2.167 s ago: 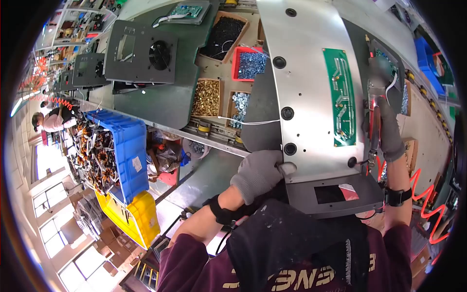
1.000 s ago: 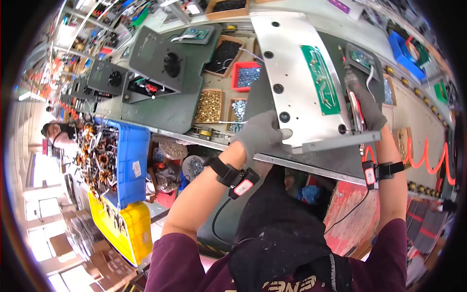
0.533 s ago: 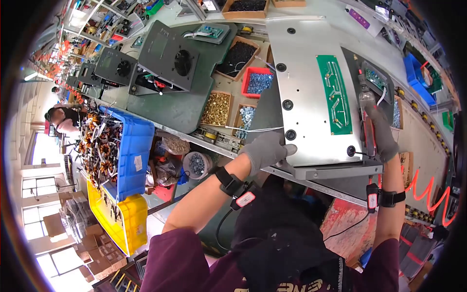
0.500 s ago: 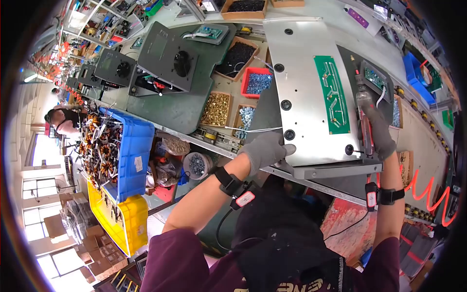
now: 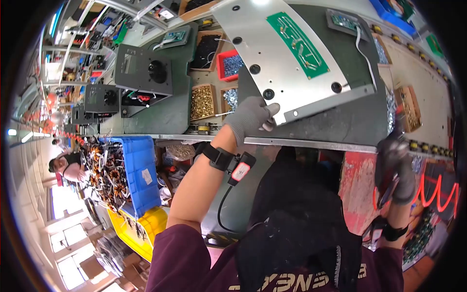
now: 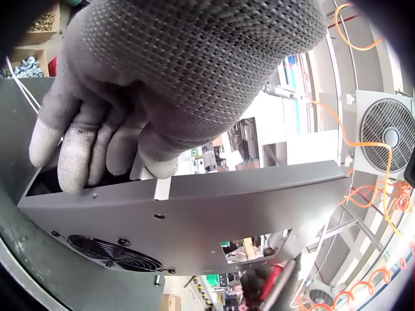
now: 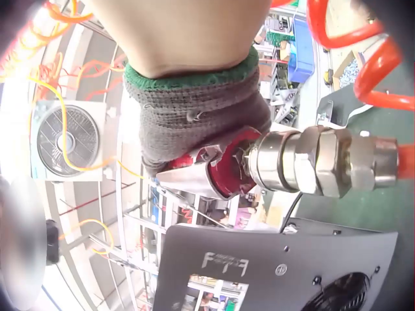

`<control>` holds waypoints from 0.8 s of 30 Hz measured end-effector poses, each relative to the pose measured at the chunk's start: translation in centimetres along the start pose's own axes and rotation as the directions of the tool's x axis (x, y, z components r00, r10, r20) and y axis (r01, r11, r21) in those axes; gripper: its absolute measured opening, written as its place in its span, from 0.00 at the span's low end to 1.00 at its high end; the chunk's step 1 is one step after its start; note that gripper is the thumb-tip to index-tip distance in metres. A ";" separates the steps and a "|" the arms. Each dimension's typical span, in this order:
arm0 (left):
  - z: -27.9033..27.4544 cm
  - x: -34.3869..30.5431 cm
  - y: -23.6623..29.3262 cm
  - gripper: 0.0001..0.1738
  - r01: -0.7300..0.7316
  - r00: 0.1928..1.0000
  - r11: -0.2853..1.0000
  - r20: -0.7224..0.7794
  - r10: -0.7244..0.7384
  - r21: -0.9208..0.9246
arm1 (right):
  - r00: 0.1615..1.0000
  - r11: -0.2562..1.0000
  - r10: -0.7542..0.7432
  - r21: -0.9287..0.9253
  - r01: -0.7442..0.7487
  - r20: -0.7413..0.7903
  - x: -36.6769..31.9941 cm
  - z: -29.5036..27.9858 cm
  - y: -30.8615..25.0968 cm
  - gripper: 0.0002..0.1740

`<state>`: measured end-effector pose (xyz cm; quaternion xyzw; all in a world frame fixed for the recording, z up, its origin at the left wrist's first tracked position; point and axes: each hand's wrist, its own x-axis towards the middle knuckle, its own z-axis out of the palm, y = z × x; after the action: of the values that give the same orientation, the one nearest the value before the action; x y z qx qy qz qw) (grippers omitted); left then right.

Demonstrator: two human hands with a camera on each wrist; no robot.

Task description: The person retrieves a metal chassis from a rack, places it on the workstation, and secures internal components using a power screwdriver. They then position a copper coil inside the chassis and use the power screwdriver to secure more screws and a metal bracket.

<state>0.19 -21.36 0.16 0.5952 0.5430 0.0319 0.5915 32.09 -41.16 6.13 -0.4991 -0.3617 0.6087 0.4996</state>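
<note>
A silver metal panel [image 5: 292, 58] with a green circuit board [image 5: 299, 46] and black round feet is tilted over the dark green bench. My gloved left hand [image 5: 250, 117] pinches its near left corner between thumb and fingers. In the left wrist view the left hand [image 6: 175, 78] grips the edge of the dark grey housing [image 6: 194, 214], which has a fan grille [image 6: 115, 253]. My gloved right hand [image 5: 399, 165], blurred, is off to the right of the panel. In the right wrist view the right hand [image 7: 201, 123] grips a red and silver air tool [image 7: 227, 172] with a hose fitting.
Screw bins stand left of the panel: a red bin [image 5: 220, 65] and a cardboard box of brass parts [image 5: 212, 102]. Similar grey housings [image 5: 141, 73] stand farther left. A blue crate [image 5: 141, 170] sits beside the bench. Coiled red hose [image 5: 435, 194] hangs at the right.
The panel has turned and shifted up and left in the head view, with my left hand still at its corner. My right hand has moved from the panel's right side, down and to the right.
</note>
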 end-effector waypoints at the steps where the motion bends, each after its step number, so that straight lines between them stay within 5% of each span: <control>1: 0.1 0.4 -0.1 0.24 0.055 0.998 0.997 0.034 -0.053 -0.052 | 0.995 0.996 0.084 0.030 -0.085 0.051 -1.8 0.4 1.6 0.33; 3: 0.8 0.4 0.2 0.24 0.027 0.999 0.999 0.045 -0.026 -0.033 | 0.917 0.925 0.377 -0.012 -0.379 0.128 -3.0 3.7 2.5 0.27; 9: 2.8 1.0 1.5 0.21 0.043 0.998 0.996 0.058 -0.038 -0.083 | 0.944 0.920 0.329 -0.238 -0.312 0.034 -2.8 7.8 7.6 0.28; 16: 4.2 2.4 1.6 0.22 0.022 0.991 0.998 0.130 -0.014 -0.057 | 0.931 0.905 0.364 -0.226 -0.360 -0.026 -2.4 8.6 9.2 0.31; 21: 5.3 1.8 3.0 0.23 0.024 0.997 0.999 0.080 -0.022 -0.025 | 0.971 0.970 0.230 -0.065 -0.234 -0.060 -2.8 8.6 10.6 0.29; 24: 5.5 2.3 2.8 0.24 0.017 0.993 0.999 0.119 -0.012 -0.039 | 0.967 0.955 0.233 -0.165 -0.248 -0.101 -2.9 8.3 10.1 0.29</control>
<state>6.58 -22.63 -0.81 0.5800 0.5103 0.0028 0.6349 21.52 -45.94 -0.62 -0.6057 -0.3302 0.6100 0.3899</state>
